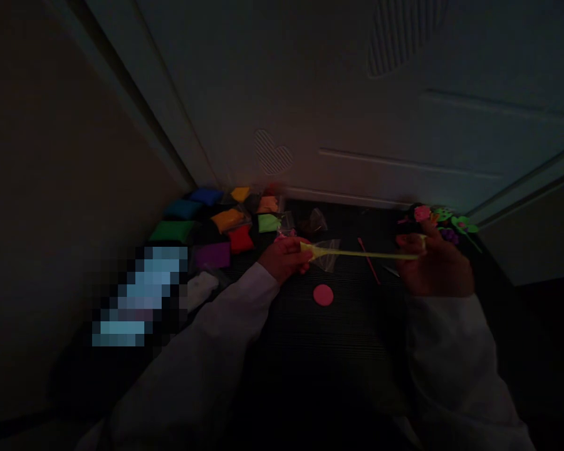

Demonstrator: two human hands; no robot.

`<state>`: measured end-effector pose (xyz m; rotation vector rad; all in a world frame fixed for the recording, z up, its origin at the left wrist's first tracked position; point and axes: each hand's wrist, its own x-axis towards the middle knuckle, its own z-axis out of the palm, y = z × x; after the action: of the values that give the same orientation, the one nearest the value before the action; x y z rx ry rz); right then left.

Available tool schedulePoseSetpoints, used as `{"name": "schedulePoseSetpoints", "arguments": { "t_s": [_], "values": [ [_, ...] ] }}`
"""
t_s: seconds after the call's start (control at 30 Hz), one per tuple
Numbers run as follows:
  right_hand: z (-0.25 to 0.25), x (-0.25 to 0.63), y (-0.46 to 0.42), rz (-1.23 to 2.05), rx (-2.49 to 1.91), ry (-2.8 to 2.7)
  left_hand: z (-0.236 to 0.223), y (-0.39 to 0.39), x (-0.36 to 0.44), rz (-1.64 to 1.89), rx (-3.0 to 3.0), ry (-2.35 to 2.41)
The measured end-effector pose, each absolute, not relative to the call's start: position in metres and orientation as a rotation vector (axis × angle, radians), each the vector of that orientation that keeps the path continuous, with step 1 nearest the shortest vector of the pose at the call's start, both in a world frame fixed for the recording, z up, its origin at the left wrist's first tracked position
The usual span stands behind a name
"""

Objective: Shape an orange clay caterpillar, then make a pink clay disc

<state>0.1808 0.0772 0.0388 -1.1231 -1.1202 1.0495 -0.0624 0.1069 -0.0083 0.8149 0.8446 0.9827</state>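
My left hand point(282, 258) is closed around a small clear plastic bag point(329, 260) with yellow modelling clay in it. From the bag a thin strand of yellow clay point(373, 254) stretches across to my right hand point(435, 266). The fingers of that right hand pinch the strand's far end. Below the strand, a flat pink clay disc point(323, 295) lies on the dark ribbed surface point(310, 338). A thin pink stick point(369, 260) rests slantwise behind the strand, close to the right hand.
Bags of coloured clay lie at the left, among them a purple one point(212, 255), a green one point(172, 232) and a red one point(240, 238). Clay flowers point(463, 224) sit at the back right. A bright pixelated screen point(145, 291) stands at the left. A pale panel point(310, 94) rises behind.
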Motion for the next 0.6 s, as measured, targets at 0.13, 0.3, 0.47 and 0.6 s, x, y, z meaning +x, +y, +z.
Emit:
{"name": "schedulePoseSetpoints", "arguments": {
  "t_s": [0.13, 0.3, 0.47, 0.6],
  "values": [
    [0.031, 0.150, 0.071, 0.968, -1.241, -1.428, -0.006, 0.103, -0.060, 0.948, 0.861, 0.853],
    [0.020, 0.125, 0.066, 0.460, -1.380, -1.876, -0.005, 0.101, -0.058, 0.936, 0.910, 0.867],
    [0.019, 0.129, 0.068, 0.388, -1.348, -1.921, -0.009, 0.102, -0.058, 0.930, 0.966, 0.877],
    [0.021, 0.126, 0.067, 0.390, -1.277, -1.948, -0.012, 0.103, -0.059, 0.914, 1.020, 0.878]
  ]
}}
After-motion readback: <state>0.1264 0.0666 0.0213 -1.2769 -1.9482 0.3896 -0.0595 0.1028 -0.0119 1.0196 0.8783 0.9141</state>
